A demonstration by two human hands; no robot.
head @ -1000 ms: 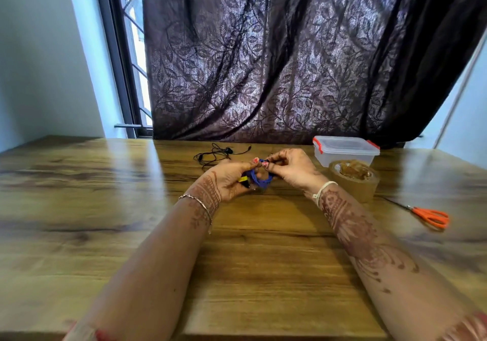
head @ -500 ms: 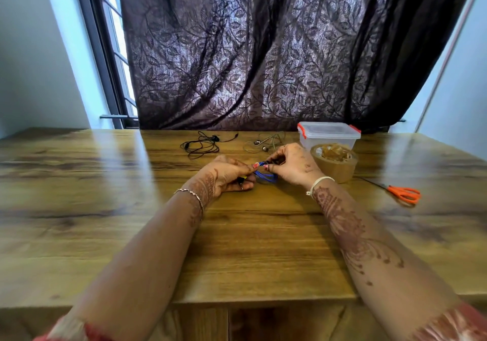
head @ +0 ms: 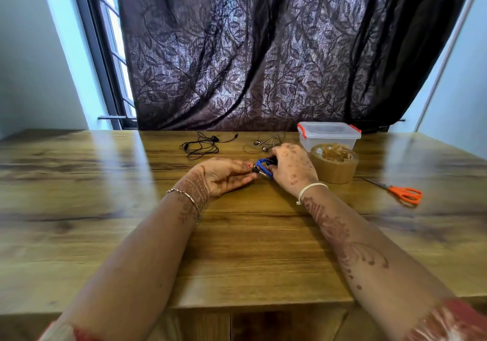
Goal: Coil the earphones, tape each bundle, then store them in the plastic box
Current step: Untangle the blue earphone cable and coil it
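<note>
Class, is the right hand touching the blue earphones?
Touching. The head view shows the right hand gripping the blue earphones, its fingers curled round the coil.

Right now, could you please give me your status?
Right hand grips blue earphones coil; left hand pinches its plug end. Tape roll untouched. Black earphones, silver earphones lie loose. Plastic box lid shut.

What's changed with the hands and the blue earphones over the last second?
Both hands lowered the blue earphones toward the table. The right hand now closes round the coil; the left hand has uncurled at the plug, grip unclear. The black earphones, silver earphones, plastic box, tape roll and scissors stayed put.
</note>
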